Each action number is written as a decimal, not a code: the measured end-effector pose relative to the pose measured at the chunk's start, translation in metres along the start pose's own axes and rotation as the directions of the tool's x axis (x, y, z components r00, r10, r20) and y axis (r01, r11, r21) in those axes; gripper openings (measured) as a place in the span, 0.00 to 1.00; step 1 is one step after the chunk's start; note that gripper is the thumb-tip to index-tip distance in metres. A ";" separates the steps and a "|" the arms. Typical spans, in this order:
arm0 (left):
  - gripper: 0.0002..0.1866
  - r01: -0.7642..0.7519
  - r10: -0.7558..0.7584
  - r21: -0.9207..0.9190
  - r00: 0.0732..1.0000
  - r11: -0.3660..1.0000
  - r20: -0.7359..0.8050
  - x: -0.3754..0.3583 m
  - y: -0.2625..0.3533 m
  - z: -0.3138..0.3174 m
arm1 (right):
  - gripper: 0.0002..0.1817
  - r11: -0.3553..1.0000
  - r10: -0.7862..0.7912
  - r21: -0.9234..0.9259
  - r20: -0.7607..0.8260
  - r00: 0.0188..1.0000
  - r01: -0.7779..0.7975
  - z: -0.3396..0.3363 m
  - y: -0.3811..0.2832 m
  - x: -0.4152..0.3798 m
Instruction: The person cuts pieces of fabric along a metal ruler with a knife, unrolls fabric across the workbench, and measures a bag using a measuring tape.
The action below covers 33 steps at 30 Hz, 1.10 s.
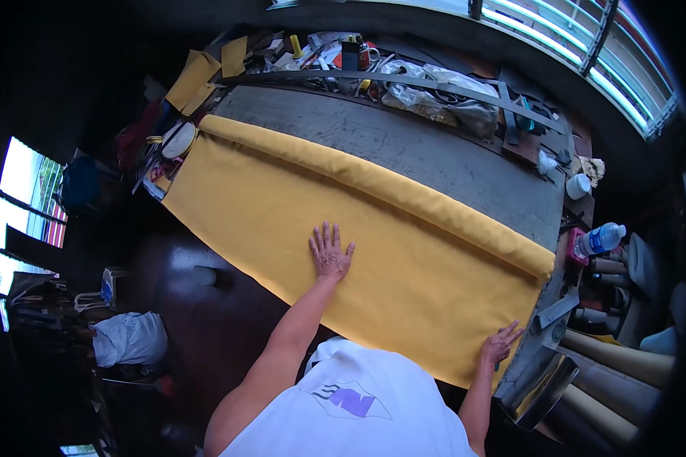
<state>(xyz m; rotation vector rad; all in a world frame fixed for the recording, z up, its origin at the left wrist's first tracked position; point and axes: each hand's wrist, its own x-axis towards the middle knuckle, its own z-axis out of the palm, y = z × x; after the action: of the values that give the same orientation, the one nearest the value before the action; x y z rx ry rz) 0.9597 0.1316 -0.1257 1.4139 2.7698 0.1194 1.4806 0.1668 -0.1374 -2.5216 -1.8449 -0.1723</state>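
Note:
A wide sheet of yellow cloth (404, 259) is spread over the table, its far part wound into a long roll (373, 183) that runs from upper left to lower right. My left hand (331, 255) lies flat on the cloth with the fingers spread, a little short of the roll. Near the cloth's right end, my right hand (500, 344) rests by the edge with its fingers stretched out. A small greenish spot shows just below that palm.
Tools, plastic bags (442, 91) and a long metal bar (343, 75) line the table's (297, 110) far side. To the right are a water bottle (604, 239), a white jar (578, 186) and several long rolls (625, 358). Yellow pieces (193, 80) lie at the far left corner.

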 end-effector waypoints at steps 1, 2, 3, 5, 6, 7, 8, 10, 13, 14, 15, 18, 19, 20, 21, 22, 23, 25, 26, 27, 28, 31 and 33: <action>0.42 0.077 -0.077 0.019 0.996 0.997 -0.033 0.000 -0.029 -0.001 | 0.30 1.000 -0.003 -0.008 -0.015 1.000 0.003 0.004 0.001 0.000; 0.42 0.187 -0.186 0.028 0.982 0.982 -0.021 -0.002 -0.057 -0.005 | 0.30 1.000 -0.003 -0.019 -0.029 1.000 0.002 0.007 0.003 0.000; 0.42 0.291 -0.291 0.036 0.957 0.956 -0.008 -0.006 -0.082 -0.008 | 0.30 1.000 -0.003 -0.013 -0.026 1.000 0.003 0.010 0.005 0.001; 0.42 0.379 -0.378 0.071 0.925 0.922 -0.032 -0.022 -0.123 -0.012 | 0.29 1.000 0.002 -0.003 -0.018 1.000 -0.003 0.012 0.007 0.001; 0.42 0.422 -0.419 0.088 0.907 0.902 -0.043 -0.031 -0.136 -0.011 | 0.29 1.000 -0.008 0.017 -0.028 1.000 0.009 0.013 0.009 0.002; 0.42 0.420 -0.415 0.085 0.907 0.904 -0.065 -0.038 -0.142 -0.010 | 0.28 0.999 -0.020 0.037 -0.037 0.999 0.022 0.015 0.012 0.004; 0.43 0.423 -0.419 0.106 0.906 0.900 -0.064 -0.042 -0.146 -0.007 | 0.28 0.998 -0.031 0.058 -0.046 0.998 0.034 0.016 0.012 0.004; 0.43 0.432 -0.427 0.139 0.902 0.891 -0.061 -0.043 -0.140 -0.010 | 0.26 0.995 -0.025 0.100 0.041 0.999 0.021 0.014 0.013 0.004; 0.43 0.433 -0.427 0.115 0.901 0.894 -0.071 -0.043 -0.137 -0.019 | 0.24 0.977 -0.128 0.177 0.043 0.991 0.118 0.009 -0.018 0.002; 0.43 0.433 -0.428 0.112 0.901 0.895 -0.069 -0.043 -0.138 -0.020 | 0.23 0.964 -0.176 0.206 0.025 0.984 0.167 0.009 -0.034 -0.008; 0.44 0.420 -0.413 0.097 0.907 0.902 -0.086 -0.044 -0.140 -0.019 | 0.20 0.951 -0.198 0.251 0.050 0.979 0.180 -0.005 -0.069 -0.019; 0.44 0.388 -0.386 0.069 0.922 0.919 -0.039 -0.046 -0.145 -0.028 | 0.19 0.820 -0.430 0.377 -0.092 0.898 0.431 -0.013 -0.170 -0.063; 0.45 0.341 -0.341 0.061 0.940 0.938 -0.012 -0.051 -0.147 -0.031 | 0.19 0.790 -0.478 0.426 -0.023 0.878 0.441 -0.034 -0.211 -0.084; 0.45 0.289 -0.291 0.052 0.957 0.956 0.015 -0.057 -0.153 -0.036 | 0.19 0.762 -0.522 0.474 0.047 0.851 0.441 -0.056 -0.253 -0.107; 0.46 0.188 -0.188 -0.006 0.982 0.982 0.015 -0.064 -0.161 -0.038 | 0.19 0.732 -0.569 0.472 0.026 0.822 0.492 -0.066 -0.290 -0.128; 0.47 0.081 -0.081 -0.062 0.997 0.995 0.011 -0.076 -0.173 -0.044 | 0.19 0.702 -0.613 0.467 0.010 0.790 0.538 -0.071 -0.325 -0.150; 0.47 -0.038 0.047 -0.107 0.996 0.994 0.078 -0.086 -0.189 -0.050 | 0.19 0.667 -0.652 0.475 0.000 0.758 0.574 -0.075 -0.360 -0.169; 0.48 -0.241 0.278 -0.226 0.949 0.944 0.149 -0.113 -0.228 -0.050 | 0.20 0.604 -0.726 0.478 -0.001 0.688 0.638 -0.083 -0.413 -0.208; 0.49 -0.308 0.368 -0.260 0.902 0.915 0.225 -0.123 -0.254 -0.054 | 0.21 0.558 -0.765 0.461 -0.037 0.643 0.690 -0.082 -0.439 -0.227; 0.46 -0.357 0.428 -0.285 0.869 0.890 0.247 -0.129 -0.285 -0.061 | 0.21 0.529 -0.798 0.465 -0.012 0.603 0.710 -0.089 -0.464 -0.246; 0.42 -0.406 0.488 -0.308 0.830 0.861 0.270 -0.132 -0.317 -0.072 | 0.22 0.501 -0.826 0.473 0.013 0.563 0.724 -0.095 -0.490 -0.264; 0.31 0.212 0.231 -0.632 0.808 0.745 0.542 -0.127 -0.410 -0.115 | 0.25 0.381 -0.902 0.505 0.021 0.430 0.774 -0.110 -0.556 -0.310; 0.26 0.329 0.008 -0.752 0.914 0.571 0.406 -0.126 -0.470 -0.166 | 0.27 0.311 -0.932 0.529 0.007 0.363 0.789 -0.111 -0.595 -0.331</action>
<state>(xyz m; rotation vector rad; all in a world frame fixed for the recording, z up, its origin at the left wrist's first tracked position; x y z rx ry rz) 0.6442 -0.2539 0.0007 0.7932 2.0179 0.8932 0.8071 0.0254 -0.0918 -0.9899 -2.7734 0.6442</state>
